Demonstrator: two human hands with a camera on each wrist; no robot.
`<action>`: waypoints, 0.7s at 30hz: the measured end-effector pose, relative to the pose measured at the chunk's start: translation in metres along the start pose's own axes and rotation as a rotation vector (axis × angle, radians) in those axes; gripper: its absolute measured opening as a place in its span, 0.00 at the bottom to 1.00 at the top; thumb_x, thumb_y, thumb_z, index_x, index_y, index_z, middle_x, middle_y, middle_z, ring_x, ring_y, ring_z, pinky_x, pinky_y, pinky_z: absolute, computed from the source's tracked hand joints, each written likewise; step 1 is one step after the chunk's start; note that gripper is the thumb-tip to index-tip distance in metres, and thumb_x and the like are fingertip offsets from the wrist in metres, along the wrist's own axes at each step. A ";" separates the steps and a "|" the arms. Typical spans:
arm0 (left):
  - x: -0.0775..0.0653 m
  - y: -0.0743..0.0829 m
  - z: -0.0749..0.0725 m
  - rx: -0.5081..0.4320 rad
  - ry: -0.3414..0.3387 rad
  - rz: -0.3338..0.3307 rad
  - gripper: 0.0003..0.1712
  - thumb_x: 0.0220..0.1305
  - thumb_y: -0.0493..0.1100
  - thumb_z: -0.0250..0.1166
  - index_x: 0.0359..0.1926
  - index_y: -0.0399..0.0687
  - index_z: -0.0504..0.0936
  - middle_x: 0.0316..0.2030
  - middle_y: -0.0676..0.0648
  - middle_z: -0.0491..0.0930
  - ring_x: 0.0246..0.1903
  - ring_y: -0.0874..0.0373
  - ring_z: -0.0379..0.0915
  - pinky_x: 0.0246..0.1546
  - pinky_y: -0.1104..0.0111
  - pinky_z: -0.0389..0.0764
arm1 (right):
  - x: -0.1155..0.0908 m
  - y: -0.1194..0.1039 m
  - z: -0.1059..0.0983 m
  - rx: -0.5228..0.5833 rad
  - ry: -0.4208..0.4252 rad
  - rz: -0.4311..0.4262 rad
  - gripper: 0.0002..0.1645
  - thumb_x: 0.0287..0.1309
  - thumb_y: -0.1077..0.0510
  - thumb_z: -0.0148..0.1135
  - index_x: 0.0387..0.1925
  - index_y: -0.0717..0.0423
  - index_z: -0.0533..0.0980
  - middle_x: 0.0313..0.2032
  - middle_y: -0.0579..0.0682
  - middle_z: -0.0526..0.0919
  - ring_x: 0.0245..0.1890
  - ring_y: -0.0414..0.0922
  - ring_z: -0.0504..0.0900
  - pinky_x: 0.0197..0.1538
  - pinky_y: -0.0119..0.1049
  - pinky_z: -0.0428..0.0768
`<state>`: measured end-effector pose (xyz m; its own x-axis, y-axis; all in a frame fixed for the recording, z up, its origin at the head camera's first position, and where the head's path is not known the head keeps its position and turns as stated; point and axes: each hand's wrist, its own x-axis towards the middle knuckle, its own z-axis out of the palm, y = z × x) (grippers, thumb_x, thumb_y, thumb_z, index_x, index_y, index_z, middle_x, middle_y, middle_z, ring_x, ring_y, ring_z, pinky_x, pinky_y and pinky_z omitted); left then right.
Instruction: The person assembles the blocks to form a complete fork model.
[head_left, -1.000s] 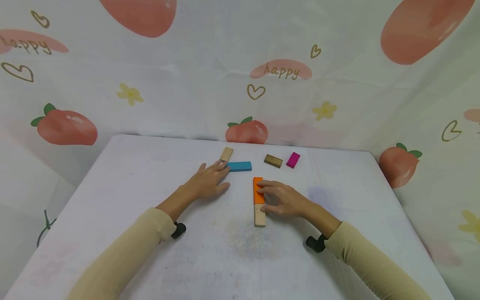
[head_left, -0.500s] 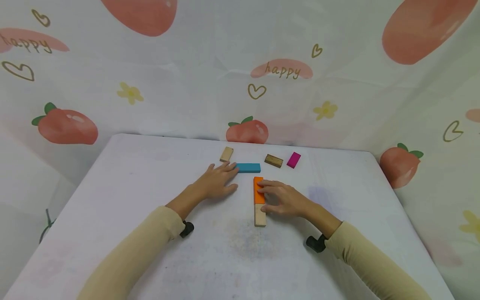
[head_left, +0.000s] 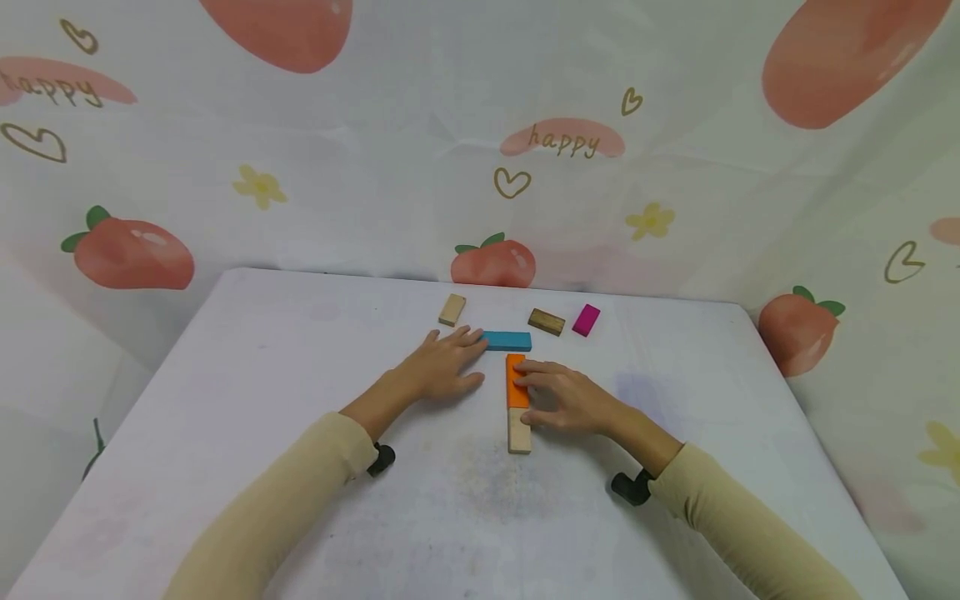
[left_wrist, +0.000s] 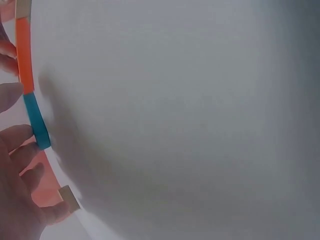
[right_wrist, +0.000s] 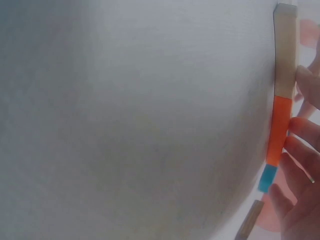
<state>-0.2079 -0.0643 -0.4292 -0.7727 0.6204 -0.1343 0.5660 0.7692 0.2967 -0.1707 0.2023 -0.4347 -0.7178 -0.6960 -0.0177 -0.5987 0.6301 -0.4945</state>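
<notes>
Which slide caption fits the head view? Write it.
Left hand touching a blue block, right hand touching an orange block abutting a pale one.

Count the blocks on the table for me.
6. Nearest first: a pale block, an orange block against its far end, a blue block beyond that; farther back, left to right, a second pale block, a brown block, a pink block. Others might be hidden.

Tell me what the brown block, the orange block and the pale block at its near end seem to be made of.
The brown block looks like wood, darkly finished, with grain-like streaks. The pale block is probably bare wood, given its matt tan surface. The orange block has an even, opaque colour, suggesting paint over wood, though plastic can't be ruled out.
</notes>
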 end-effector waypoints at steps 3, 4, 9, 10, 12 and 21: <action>0.002 0.001 0.001 -0.003 -0.007 0.002 0.38 0.72 0.58 0.53 0.76 0.47 0.60 0.76 0.46 0.56 0.76 0.47 0.45 0.70 0.38 0.49 | 0.000 -0.001 0.000 0.007 0.001 0.004 0.34 0.59 0.43 0.69 0.62 0.56 0.77 0.68 0.53 0.71 0.70 0.55 0.66 0.67 0.57 0.67; 0.002 0.002 0.002 -0.004 -0.009 0.004 0.38 0.72 0.58 0.53 0.76 0.48 0.60 0.76 0.47 0.55 0.76 0.48 0.45 0.70 0.39 0.49 | 0.000 -0.001 0.000 0.005 0.001 0.004 0.34 0.59 0.43 0.69 0.62 0.57 0.77 0.68 0.53 0.71 0.70 0.55 0.66 0.67 0.57 0.66; 0.004 0.005 0.003 -0.008 -0.013 0.008 0.38 0.72 0.59 0.54 0.76 0.49 0.60 0.76 0.48 0.55 0.76 0.48 0.45 0.70 0.38 0.50 | 0.000 -0.001 -0.001 -0.008 -0.001 0.003 0.34 0.59 0.43 0.69 0.62 0.57 0.77 0.68 0.53 0.71 0.70 0.54 0.66 0.67 0.57 0.66; 0.005 0.006 0.003 -0.008 -0.014 0.009 0.38 0.72 0.59 0.54 0.76 0.49 0.60 0.76 0.48 0.55 0.76 0.49 0.45 0.69 0.38 0.50 | 0.000 -0.001 -0.001 -0.011 -0.001 0.002 0.34 0.59 0.43 0.69 0.62 0.57 0.77 0.68 0.53 0.71 0.70 0.54 0.66 0.67 0.57 0.66; 0.005 0.006 0.003 -0.003 -0.015 0.009 0.38 0.72 0.59 0.54 0.76 0.50 0.60 0.76 0.48 0.56 0.76 0.49 0.45 0.69 0.38 0.50 | 0.000 -0.001 -0.001 -0.015 -0.001 0.001 0.34 0.59 0.43 0.69 0.62 0.57 0.77 0.68 0.53 0.71 0.70 0.54 0.66 0.67 0.57 0.66; 0.006 0.009 0.004 0.017 -0.011 0.017 0.38 0.71 0.59 0.55 0.76 0.50 0.61 0.75 0.48 0.57 0.76 0.49 0.46 0.69 0.38 0.51 | 0.000 -0.002 -0.002 -0.016 -0.004 0.004 0.35 0.59 0.43 0.69 0.62 0.57 0.77 0.68 0.53 0.71 0.70 0.54 0.66 0.67 0.57 0.66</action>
<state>-0.2067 -0.0529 -0.4307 -0.7598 0.6349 -0.1402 0.5838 0.7611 0.2828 -0.1702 0.2015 -0.4323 -0.7187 -0.6950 -0.0230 -0.6018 0.6382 -0.4802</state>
